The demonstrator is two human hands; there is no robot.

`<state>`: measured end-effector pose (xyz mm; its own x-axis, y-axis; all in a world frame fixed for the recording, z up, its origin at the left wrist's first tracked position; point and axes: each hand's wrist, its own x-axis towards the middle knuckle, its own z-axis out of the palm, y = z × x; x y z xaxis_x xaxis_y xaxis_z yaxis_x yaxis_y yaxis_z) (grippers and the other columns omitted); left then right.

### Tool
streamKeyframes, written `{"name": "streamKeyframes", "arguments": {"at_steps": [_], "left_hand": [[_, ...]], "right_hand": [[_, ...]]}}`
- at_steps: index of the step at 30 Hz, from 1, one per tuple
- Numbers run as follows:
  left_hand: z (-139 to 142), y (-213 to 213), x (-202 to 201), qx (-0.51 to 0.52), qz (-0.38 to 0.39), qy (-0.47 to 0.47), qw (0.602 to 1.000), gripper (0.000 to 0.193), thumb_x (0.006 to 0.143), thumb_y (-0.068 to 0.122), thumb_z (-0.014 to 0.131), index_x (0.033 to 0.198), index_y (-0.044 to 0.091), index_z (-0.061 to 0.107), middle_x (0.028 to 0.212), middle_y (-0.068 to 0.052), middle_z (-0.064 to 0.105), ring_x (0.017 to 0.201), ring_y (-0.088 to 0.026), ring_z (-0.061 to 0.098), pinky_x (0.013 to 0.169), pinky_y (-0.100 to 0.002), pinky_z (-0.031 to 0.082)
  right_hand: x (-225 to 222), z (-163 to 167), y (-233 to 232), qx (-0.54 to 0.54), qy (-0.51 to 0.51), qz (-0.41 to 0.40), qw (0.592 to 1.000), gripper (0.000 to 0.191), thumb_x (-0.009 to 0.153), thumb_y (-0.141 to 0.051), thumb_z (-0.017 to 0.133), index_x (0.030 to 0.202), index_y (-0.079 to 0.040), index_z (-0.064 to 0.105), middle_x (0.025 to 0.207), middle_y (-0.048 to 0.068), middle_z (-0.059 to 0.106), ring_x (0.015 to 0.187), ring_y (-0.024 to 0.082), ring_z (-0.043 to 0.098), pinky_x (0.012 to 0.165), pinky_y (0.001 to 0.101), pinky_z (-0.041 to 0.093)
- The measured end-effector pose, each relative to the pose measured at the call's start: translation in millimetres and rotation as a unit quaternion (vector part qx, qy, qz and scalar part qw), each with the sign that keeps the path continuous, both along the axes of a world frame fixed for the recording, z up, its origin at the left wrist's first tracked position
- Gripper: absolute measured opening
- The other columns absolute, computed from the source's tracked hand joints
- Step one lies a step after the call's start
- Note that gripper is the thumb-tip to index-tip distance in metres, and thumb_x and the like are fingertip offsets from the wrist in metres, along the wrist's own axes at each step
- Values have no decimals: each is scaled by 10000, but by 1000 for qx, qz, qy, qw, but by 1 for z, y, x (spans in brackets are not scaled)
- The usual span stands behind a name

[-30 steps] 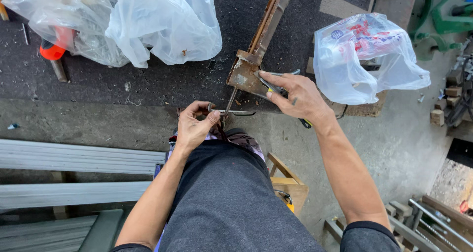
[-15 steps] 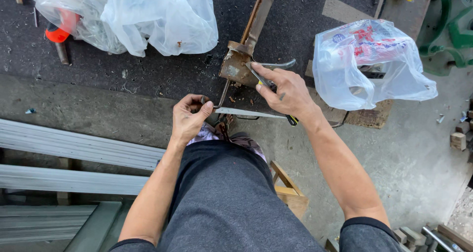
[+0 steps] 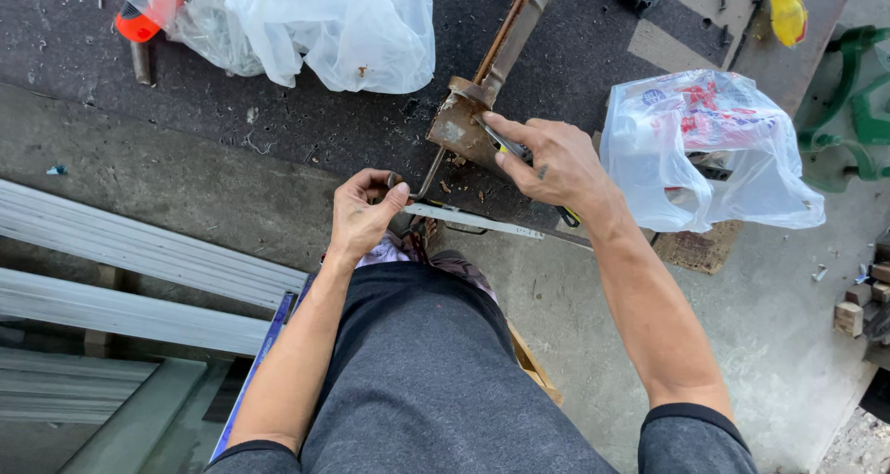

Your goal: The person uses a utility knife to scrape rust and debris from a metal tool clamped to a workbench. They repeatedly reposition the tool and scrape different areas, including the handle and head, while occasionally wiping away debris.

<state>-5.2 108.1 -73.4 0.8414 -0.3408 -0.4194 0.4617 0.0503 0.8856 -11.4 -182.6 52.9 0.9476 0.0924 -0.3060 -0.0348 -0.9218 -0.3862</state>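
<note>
The left hand [image 3: 364, 212] pinches the near end of a thin rod [image 3: 429, 170] to steady it, while the right hand [image 3: 554, 163], closed around a tool [image 3: 501, 142], presses against the rusty bracket [image 3: 457, 129] on the floor.

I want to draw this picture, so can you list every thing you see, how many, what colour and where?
rusty metal bar: one, brown, top middle on the dark mat
flat metal strip: one, silvery, lying below the bar's end
clear plastic bags: a bunch, whitish, top left
printed plastic bag: one, white with red and blue, right
orange tool: one, top left corner
yellow tool: one, top right
green metal frame: one, right edge
grey metal rails: several, left
trousers: grey, bottom middle
left hand: pinching the strip's left end
right hand: on the bar's end, holding a thin tool
</note>
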Motion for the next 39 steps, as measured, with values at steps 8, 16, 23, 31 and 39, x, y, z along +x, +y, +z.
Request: {"name": "streamKeyframes", "arguments": {"at_steps": [8, 16, 23, 31, 39], "left_hand": [[1, -2, -1, 10, 11, -5, 1000, 262, 913, 165, 790, 1066, -25, 696, 872, -87, 768, 803, -120, 734, 736, -249, 579], [2, -3, 0, 10, 14, 1, 1000, 271, 905, 173, 794, 1063, -23, 695, 880, -93, 773, 809, -124, 745, 731, -247, 591], [4, -3, 1, 10, 15, 1, 1000, 274, 905, 170, 791, 1066, -28, 692, 885, -101, 776, 819, -139, 756, 735, -256, 594], [4, -1, 0, 15, 9, -10, 1000, 273, 908, 169, 792, 1070, -31, 700, 884, -108, 777, 818, -139, 755, 733, -258, 594], [21, -2, -1, 40, -23, 5, 999, 216, 926, 177, 755, 1013, -2, 671, 836, -13, 671, 732, -65, 610, 628, -231, 503]], "right_hand": [[8, 5, -5, -21, 5, 17, 1000, 519, 924, -320, 688, 1438, -285, 626, 785, 108, 641, 777, 317, 654, 737, 453, 520], [11, 6, -7, -9, -12, 39, 999, 513, 929, -332, 682, 1436, -285, 623, 853, 104, 658, 828, 328, 660, 744, 464, 525], [17, 11, -6, -56, 53, 40, 996, 541, 905, -349, 668, 1441, -309, 604, 823, 127, 672, 806, 336, 668, 733, 472, 531], [21, 24, 8, -49, 25, 30, 998, 571, 907, -316, 652, 1474, -296, 584, 858, 132, 690, 838, 338, 678, 749, 474, 535], [-27, 35, 13, -4, 53, -12, 999, 577, 926, -325, 696, 1486, -273, 568, 815, 123, 659, 792, 298, 654, 732, 429, 511]]}}
